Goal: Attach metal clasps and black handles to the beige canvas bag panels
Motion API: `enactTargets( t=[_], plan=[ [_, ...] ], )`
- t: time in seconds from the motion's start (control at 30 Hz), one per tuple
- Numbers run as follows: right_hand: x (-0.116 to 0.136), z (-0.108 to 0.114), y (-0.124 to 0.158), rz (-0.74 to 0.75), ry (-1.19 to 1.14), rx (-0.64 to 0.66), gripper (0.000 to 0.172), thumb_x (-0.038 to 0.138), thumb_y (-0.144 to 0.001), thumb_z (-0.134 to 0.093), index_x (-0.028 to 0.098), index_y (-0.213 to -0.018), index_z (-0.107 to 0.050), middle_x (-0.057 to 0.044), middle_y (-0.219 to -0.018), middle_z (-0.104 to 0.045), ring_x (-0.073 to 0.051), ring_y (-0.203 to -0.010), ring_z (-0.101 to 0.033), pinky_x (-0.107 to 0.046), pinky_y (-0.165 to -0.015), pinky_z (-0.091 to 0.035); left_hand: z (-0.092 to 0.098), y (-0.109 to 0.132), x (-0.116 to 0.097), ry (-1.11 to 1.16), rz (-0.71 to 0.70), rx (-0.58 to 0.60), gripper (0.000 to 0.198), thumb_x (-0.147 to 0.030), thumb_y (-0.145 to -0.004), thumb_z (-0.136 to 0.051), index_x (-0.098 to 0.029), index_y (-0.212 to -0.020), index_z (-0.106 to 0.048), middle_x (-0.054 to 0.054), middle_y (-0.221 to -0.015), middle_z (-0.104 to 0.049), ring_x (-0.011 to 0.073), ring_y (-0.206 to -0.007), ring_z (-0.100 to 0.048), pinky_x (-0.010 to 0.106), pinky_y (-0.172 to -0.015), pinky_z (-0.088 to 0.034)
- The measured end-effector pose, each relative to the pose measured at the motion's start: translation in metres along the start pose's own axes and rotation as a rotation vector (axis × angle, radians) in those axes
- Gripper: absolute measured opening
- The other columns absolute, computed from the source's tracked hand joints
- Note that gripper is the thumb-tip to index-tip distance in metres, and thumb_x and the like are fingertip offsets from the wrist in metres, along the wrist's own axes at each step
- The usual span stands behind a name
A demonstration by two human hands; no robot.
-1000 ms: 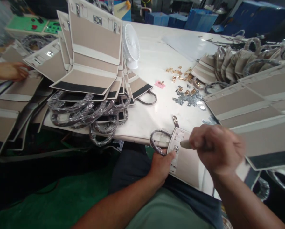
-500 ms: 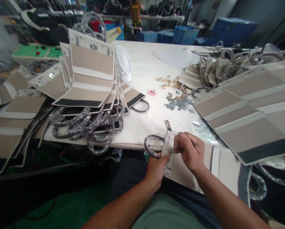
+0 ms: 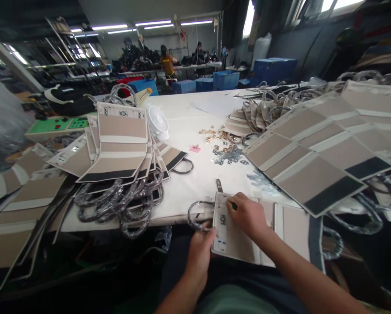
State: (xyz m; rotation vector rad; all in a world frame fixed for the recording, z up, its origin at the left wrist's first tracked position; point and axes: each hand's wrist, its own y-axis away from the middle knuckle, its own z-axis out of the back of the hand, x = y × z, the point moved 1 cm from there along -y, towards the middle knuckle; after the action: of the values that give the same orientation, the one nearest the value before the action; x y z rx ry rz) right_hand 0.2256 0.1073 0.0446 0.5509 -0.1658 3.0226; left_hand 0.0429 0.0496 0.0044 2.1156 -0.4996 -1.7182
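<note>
A beige bag panel (image 3: 234,242) with a pale border lies at the table's front edge, partly over my lap. A plastic-wrapped bag handle (image 3: 189,213) loops out from its left side. My left hand (image 3: 200,250) pinches the panel's left edge, thumb on top, close to the handle's lower end. Curled above the panel's upper part is my right hand (image 3: 249,216); something small and dark shows at its fingers, too little to name. A metal washer plate (image 3: 222,219) sits mid-strip between my hands. A strap with a metal end (image 3: 218,185) sticks out above the panel.
Gold fittings (image 3: 211,132) and grey metal plates (image 3: 230,155) lie loose on the white table (image 3: 179,192). Stacked bag panels stand left (image 3: 121,128) and right (image 3: 320,170). A small white fan (image 3: 158,122) stands behind the left stack. A person (image 3: 167,63) is far back.
The view has tilted up. My right hand has moved off the strip's middle fitting towards the panel's upper part, uncovering the plate. My left thumb has drawn back to the panel's edge.
</note>
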Motion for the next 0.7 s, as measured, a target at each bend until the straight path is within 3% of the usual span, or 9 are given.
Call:
enactTargets(
  t=[0.1,0.13,0.17,0.23,0.3,0.33,0.43,0.7],
  plan=[
    [0.001,-0.001,0.001,0.004,0.053,-0.024,0.027,0.035,-0.104,-0.051,0.027,-0.100,-0.076,-0.002,-0.107,-0.073,-0.018,-0.083,-0.068,-0.031,-0.062,-0.031,0.022,0.011,-0.014,-0.385,-0.490,-0.296,0.065,-0.048,-0.091,-0.066,-0.018,-0.146,-0.050,0.018,-0.135,-0.065,0.0309,-0.120,-0.066,0.042,-0.089,-0.059],
    [0.001,-0.002,0.001,0.004,0.061,-0.028,0.027,0.035,-0.104,-0.050,0.027,-0.099,-0.075,-0.002,-0.106,-0.073,-0.018,-0.084,-0.068,-0.031,-0.062,-0.030,0.023,0.013,-0.021,-0.543,-0.680,-0.338,0.064,-0.042,-0.094,-0.063,-0.019,-0.150,-0.045,0.018,-0.143,-0.059,0.0308,-0.129,-0.061,0.045,-0.100,-0.056],
    [0.000,-0.002,0.000,0.007,0.066,-0.031,0.028,0.035,-0.104,-0.049,0.026,-0.099,-0.075,-0.003,-0.106,-0.073,-0.018,-0.084,-0.068,-0.031,-0.062,-0.030,0.020,0.012,-0.029,-0.711,-0.847,-0.316,0.062,-0.036,-0.096,-0.061,-0.019,-0.153,-0.042,0.018,-0.149,-0.055,0.0307,-0.136,-0.055,0.049,-0.110,-0.049],
    [-0.001,-0.002,-0.002,0.014,0.068,-0.029,0.027,0.034,-0.105,-0.049,0.026,-0.099,-0.074,-0.003,-0.107,-0.072,-0.018,-0.086,-0.068,-0.031,-0.062,-0.029,0.007,0.002,-0.043,-1.032,-1.048,-0.112,0.059,-0.027,-0.097,-0.058,-0.020,-0.153,-0.044,0.015,-0.155,-0.052,0.0304,-0.146,-0.046,0.053,-0.123,-0.036],
    [-0.001,-0.002,-0.004,0.015,0.065,-0.018,0.026,0.035,-0.105,-0.050,0.026,-0.100,-0.074,-0.003,-0.106,-0.072,-0.018,-0.085,-0.068,-0.031,-0.062,-0.029,-0.010,-0.015,-0.054,-1.256,-1.061,0.107,0.054,-0.025,-0.095,-0.059,-0.019,-0.148,-0.052,0.013,-0.151,-0.057,0.0308,-0.145,-0.047,0.054,-0.124,-0.034],
    [-0.001,-0.002,-0.005,0.013,0.063,-0.013,0.026,0.035,-0.105,-0.050,0.026,-0.099,-0.073,-0.003,-0.105,-0.072,-0.018,-0.085,-0.068,-0.031,-0.062,-0.029,-0.016,-0.024,-0.059,-1.319,-1.034,0.162,0.052,-0.025,-0.094,-0.060,-0.019,-0.145,-0.055,0.013,-0.148,-0.060,0.0309,-0.143,-0.050,0.054,-0.122,-0.036],
    [-0.001,-0.002,-0.007,0.009,0.056,-0.015,0.026,0.035,-0.106,-0.049,0.025,-0.099,-0.072,-0.003,-0.102,-0.072,-0.018,-0.084,-0.068,-0.031,-0.063,-0.028,-0.025,-0.042,-0.066,-1.366,-0.990,0.171,0.051,-0.026,-0.092,-0.064,-0.019,-0.142,-0.059,0.012,-0.145,-0.062,0.0287,-0.136,-0.056,0.050,-0.115,-0.043],
    [-0.002,-0.006,0.001,-0.033,-0.014,-0.031,0.020,0.033,-0.104,-0.055,0.031,-0.109,-0.074,0.000,-0.107,-0.073,-0.019,-0.091,-0.069,-0.031,-0.064,-0.030,-0.011,-0.049,-0.061,-1.377,-1.003,0.204,0.055,-0.030,-0.095,-0.063,-0.017,-0.147,-0.055,0.012,-0.153,-0.057,0.0278,-0.142,-0.051,0.048,-0.118,-0.040]
  ],
)
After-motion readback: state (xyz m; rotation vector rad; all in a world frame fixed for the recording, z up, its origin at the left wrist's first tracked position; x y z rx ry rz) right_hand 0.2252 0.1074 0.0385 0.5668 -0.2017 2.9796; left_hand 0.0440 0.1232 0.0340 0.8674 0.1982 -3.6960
